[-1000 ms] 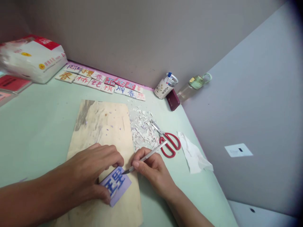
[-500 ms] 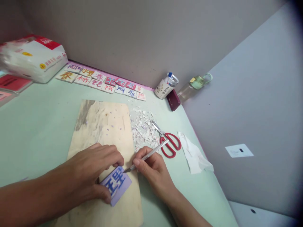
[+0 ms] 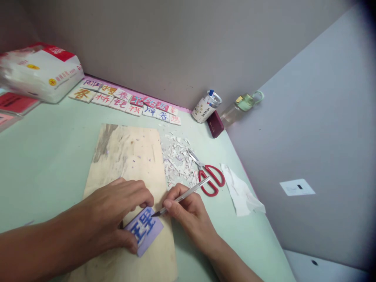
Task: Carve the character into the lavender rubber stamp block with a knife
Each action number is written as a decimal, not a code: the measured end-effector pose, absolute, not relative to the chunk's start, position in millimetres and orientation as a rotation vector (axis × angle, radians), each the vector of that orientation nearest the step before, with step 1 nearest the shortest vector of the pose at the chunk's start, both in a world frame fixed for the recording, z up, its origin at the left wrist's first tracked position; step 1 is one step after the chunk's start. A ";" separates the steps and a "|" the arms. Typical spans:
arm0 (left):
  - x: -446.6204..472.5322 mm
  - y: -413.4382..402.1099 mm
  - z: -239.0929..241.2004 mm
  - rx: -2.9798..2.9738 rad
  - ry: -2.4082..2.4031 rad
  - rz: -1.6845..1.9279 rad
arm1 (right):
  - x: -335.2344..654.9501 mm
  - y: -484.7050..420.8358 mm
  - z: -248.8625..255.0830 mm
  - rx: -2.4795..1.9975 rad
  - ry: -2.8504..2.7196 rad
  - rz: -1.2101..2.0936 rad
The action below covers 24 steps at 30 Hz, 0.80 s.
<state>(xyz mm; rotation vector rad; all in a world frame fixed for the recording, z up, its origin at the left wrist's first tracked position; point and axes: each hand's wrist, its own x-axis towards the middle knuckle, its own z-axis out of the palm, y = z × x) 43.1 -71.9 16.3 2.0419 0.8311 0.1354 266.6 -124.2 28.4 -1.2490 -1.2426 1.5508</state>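
Observation:
A small purple block (image 3: 147, 229) with blue characters lies on a pale wooden board (image 3: 129, 156). My left hand (image 3: 114, 213) presses down on the block's left side, fingers curled over its top edge. My right hand (image 3: 188, 213) pinches a thin silver craft knife (image 3: 183, 196) like a pen. The blade tip touches the block's upper right edge.
White shavings (image 3: 178, 160) and red-handled scissors (image 3: 210, 178) lie right of the board, with a crumpled tissue (image 3: 241, 192) beyond. Several carved character tiles (image 3: 129, 102) line the back wall. A pen cup (image 3: 205, 107), a dark red case (image 3: 215, 123), a bottle (image 3: 239, 107) and a tissue pack (image 3: 41, 72) stand farther back.
The knife tip has shifted slightly along the block's upper right edge and back. My left hand and the block have stayed put.

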 end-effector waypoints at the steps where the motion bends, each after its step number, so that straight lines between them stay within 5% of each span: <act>1: 42.5 -72.3 14.3 2.053 0.832 0.160 | 266.3 -125.0 29.2 -1.250 -1.253 1.545; 17: 42.9 -78.2 15.7 2.097 0.826 0.325 | 261.6 -138.8 38.8 -1.203 -1.884 1.079; 24: 41.9 -77.9 16.3 2.088 0.844 0.308 | 250.7 -145.6 16.3 -1.032 -2.035 0.566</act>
